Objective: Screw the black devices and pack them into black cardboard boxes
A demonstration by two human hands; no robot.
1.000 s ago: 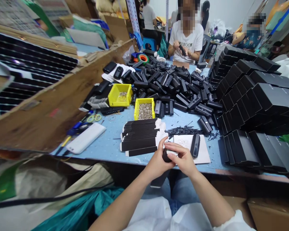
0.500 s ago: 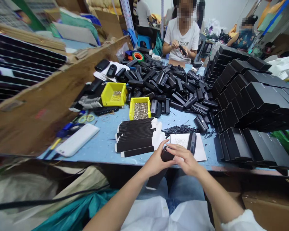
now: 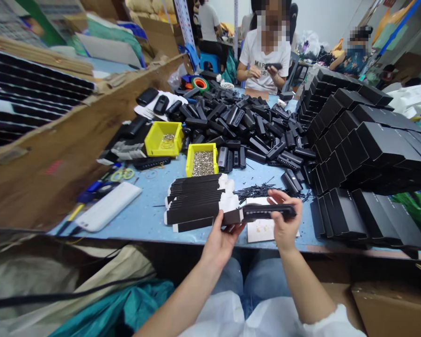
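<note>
My left hand [image 3: 218, 245] is closed around a small black cardboard box [image 3: 232, 216] held level above the table's front edge. Between the fingers and thumb of my right hand [image 3: 286, 225] is a long black plastic case [image 3: 261, 212] with a row of slots along its side. The case's left end meets the box's right end; whether it reaches inside I cannot tell. Beneath them lies a white sheet [image 3: 257, 235], partly covered by my right hand. Folded black cartons with white flaps [image 3: 192, 208] lie in a row just left of the box.
Yellow bins [image 3: 187, 161] hold small metal parts. Behind them is a heap of black cases [image 3: 238, 114]. Thin black pieces [image 3: 254, 191] lie loose. Stacked black boxes [image 3: 375, 140] rise at right, a white device [image 3: 108, 206] lies left. Across the table sits a co-worker [image 3: 264, 56].
The box has turned from upright to level. My right hand has left the box and lifted the black case from the white sheet to the box's right end.
</note>
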